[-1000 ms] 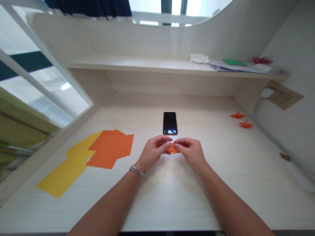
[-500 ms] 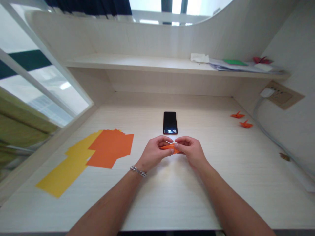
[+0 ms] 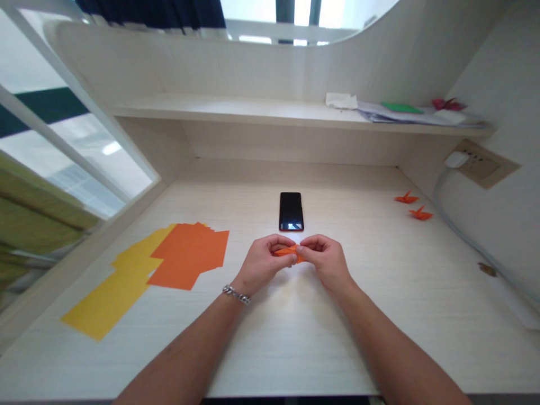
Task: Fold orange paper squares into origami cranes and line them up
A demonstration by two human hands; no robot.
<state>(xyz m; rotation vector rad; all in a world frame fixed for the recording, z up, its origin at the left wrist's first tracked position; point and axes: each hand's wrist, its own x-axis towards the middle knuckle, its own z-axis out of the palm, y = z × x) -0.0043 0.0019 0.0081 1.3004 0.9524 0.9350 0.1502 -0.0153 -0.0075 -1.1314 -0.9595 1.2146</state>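
Observation:
A small folded orange paper piece (image 3: pixel 288 252) is pinched between both my hands just above the pale wooden desk (image 3: pixel 270 337). My left hand (image 3: pixel 264 262), with a metal bracelet on its wrist, grips the piece's left side with curled fingers. My right hand (image 3: pixel 324 260) pinches the right side, thumb and forefinger pressed together. Most of the paper is hidden by my fingers. A black phone (image 3: pixel 291 211) lies flat just beyond my hands.
Loose orange sheets (image 3: pixel 192 253) overlap yellow sheets (image 3: pixel 113 292) on the desk's left. Two small folded orange figures (image 3: pixel 413 205) sit at the far right near a wall socket (image 3: pixel 472 160) and its cable. The shelf (image 3: pixel 253 109) above holds papers and a red folded figure (image 3: pixel 448 104).
My fingers have shifted on the orange piece, turning it slightly and drawing closer together; the hands stay in the same spot in front of the phone.

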